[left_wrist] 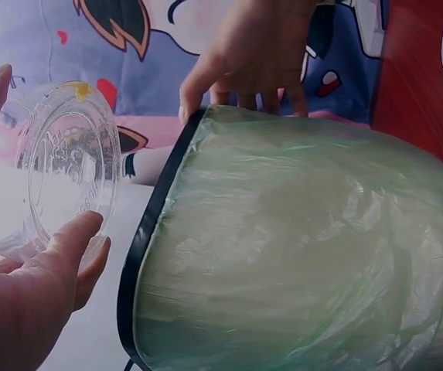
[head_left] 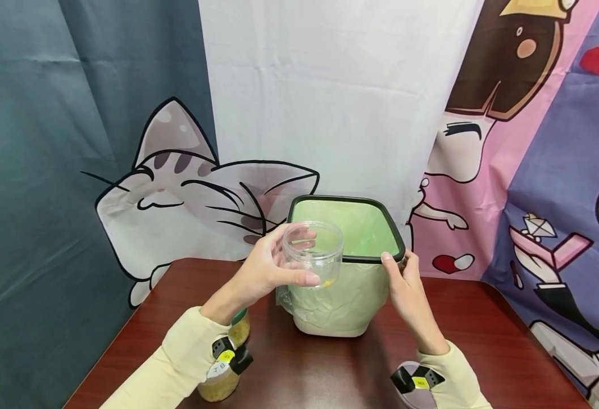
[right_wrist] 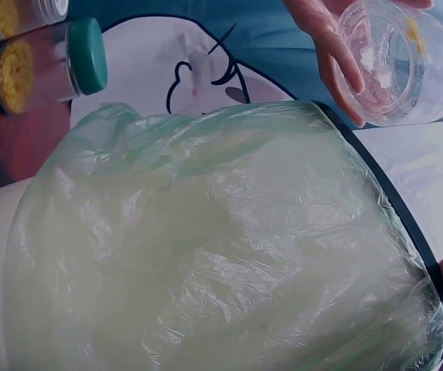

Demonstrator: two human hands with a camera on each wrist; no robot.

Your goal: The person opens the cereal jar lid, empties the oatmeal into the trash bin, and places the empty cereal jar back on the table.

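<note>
My left hand [head_left: 266, 264] holds a clear plastic jar [head_left: 313, 247] without a lid, thumb on the near side and fingers behind it. A small yellow bit [head_left: 329, 283] clings low inside the jar, near its base. The jar is raised in front of the near left part of a pale green trash bin [head_left: 340, 309], overlapping its black rim in the head view. A thin, crinkled green bag [left_wrist: 306, 232] is folded over the bin's outside. At the bin's right corner my right hand [head_left: 409, 298] grips the rim, thumb on top and fingers on the outer side.
On the table [head_left: 289, 375], left of the bin, stand a green-lidded jar [right_wrist: 47, 66] and a white-labelled jar [head_left: 219, 383], both with yellow contents. A round pale disc [head_left: 411, 392] lies under my right wrist. A printed cloth [head_left: 340, 102] hangs behind.
</note>
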